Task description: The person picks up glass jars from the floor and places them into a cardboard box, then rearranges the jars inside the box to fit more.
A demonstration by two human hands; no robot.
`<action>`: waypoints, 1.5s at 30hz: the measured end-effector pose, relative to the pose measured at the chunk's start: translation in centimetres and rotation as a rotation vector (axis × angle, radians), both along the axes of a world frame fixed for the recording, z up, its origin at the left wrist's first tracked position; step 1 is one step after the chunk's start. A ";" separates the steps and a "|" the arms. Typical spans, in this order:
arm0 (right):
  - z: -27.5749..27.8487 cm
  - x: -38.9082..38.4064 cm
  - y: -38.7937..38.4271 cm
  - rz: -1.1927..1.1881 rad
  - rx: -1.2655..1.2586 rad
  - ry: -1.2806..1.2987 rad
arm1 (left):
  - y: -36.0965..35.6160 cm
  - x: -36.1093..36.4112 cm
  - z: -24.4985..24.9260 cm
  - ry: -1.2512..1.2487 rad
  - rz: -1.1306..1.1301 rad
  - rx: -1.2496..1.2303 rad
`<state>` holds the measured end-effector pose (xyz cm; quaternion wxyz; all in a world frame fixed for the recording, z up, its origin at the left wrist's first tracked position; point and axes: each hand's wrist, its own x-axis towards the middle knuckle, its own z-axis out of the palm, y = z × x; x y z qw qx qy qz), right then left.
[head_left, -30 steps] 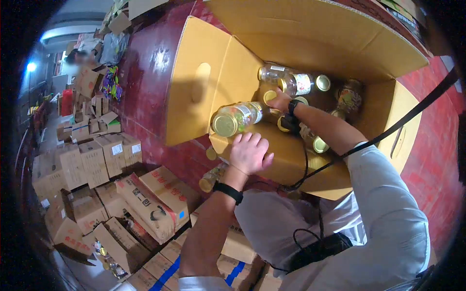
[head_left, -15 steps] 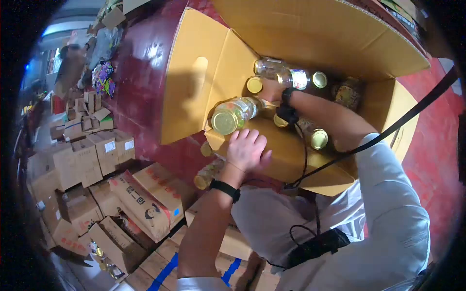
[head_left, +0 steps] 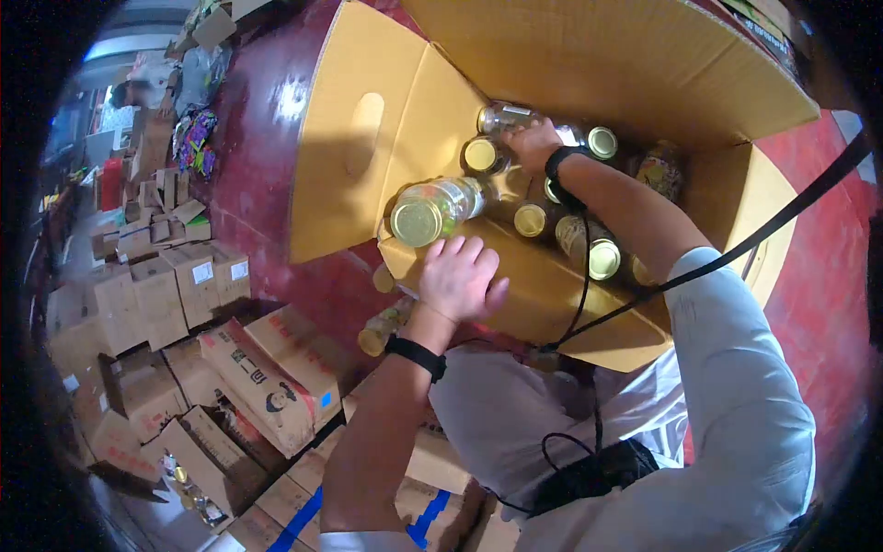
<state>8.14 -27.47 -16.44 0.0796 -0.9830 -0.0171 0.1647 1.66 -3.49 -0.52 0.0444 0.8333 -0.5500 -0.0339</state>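
My right hand is inside the open cardboard box, its fingers bent against a glass jar lying at the back; the fingertips are partly hidden. Just beside it stands a jar with a gold lid. Over the box's near left edge lies my left hand, fingers stretched and thumb apart, close below a large tilted glass jar with a gold lid. More gold-lidded jars are in the box, among them an upright jar, a leaning jar and a labelled jar by the right wall.
Outside the box, a jar lies on the red floor. Cardboard cartons are stacked to the left, one open carton holding jars. A black strap crosses the right side. Another person is far left.
My right hand has moved back and slightly right, away from the gold-lidded jar, to the lying jar. My left hand stays at the box edge. The view has shifted slightly.
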 end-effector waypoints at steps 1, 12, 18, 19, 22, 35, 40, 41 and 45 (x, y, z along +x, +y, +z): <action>-0.2 0.4 0.4 0.009 -0.007 0.055 | 0.0 0.0 0.0 0.006 0.004 -0.008; 7.2 1.5 -0.2 -0.236 0.986 -0.540 | 0.2 -0.1 0.1 0.032 0.015 -0.029; 3.5 0.4 2.8 -0.147 0.898 -0.337 | -0.1 0.2 0.0 0.027 0.010 -0.026; 2.8 0.7 3.3 -0.138 0.897 -0.446 | -0.1 0.3 0.1 0.015 -0.001 -0.034; 2.4 1.2 3.9 -0.103 0.901 -0.505 | 0.3 0.1 0.1 -0.003 0.001 -0.064; 2.8 0.3 2.4 -0.027 0.949 -0.420 | 0.3 0.0 0.2 0.005 0.000 -0.051; 1.4 1.0 -1.3 -0.380 1.284 -0.105 | 0.7 -0.3 0.4 0.040 0.008 -0.065; 0.9 1.2 -2.2 -0.398 1.054 -0.076 | 0.8 -0.3 0.4 0.058 0.012 -0.063; -2.0 2.7 -1.6 -0.378 0.441 0.011 | 1.4 -0.5 0.5 0.102 0.029 -0.022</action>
